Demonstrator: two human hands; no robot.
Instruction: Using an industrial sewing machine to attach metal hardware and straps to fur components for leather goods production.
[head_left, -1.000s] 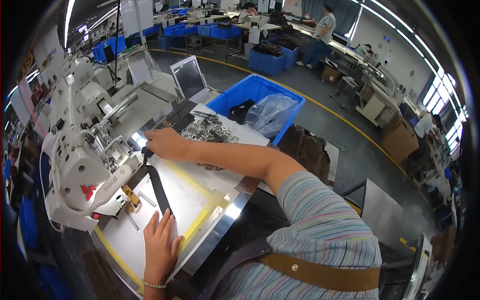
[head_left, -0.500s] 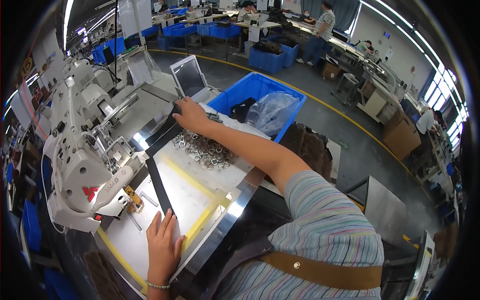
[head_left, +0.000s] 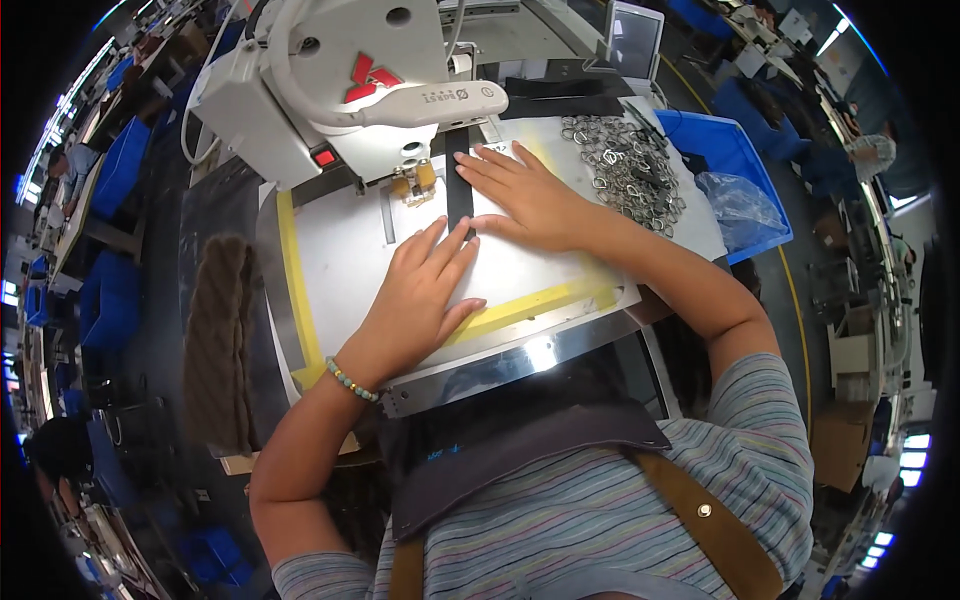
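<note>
One left hand (head_left: 410,295): laid flat, clenching nothing, fingers extended; my fingertips touch the near end of the black strap (head_left: 459,190).
One right hand (head_left: 530,200): palm down, unclenched; my leading fingertip rests on the strap farther up, my thumb tip at its near end.
Strap position: flat on the white sheet (head_left: 340,290), running away from me, its far part passing beside the machine head.
Left wrist: fitted with a beaded bracelet (head_left: 352,383).
White sheet: edged with yellow tape (head_left: 530,303); a narrow grey strip (head_left: 389,217) (bar or slot, I cannot tell which) shows left of the strap.
Sewing machine (head_left: 330,75): white, standing beyond my left hand, with a red button (head_left: 323,157) on its near side.
Metal rings (head_left: 625,175): heaped to the right of my right hand, near it.
Blue bin (head_left: 722,145): beyond the rings, on the right; a clear plastic bag (head_left: 740,212) lies inside.
Monitor (head_left: 635,42): past the heap, white-framed.
Brown furry piece (head_left: 220,340): on my left, well apart from both hands.
</note>
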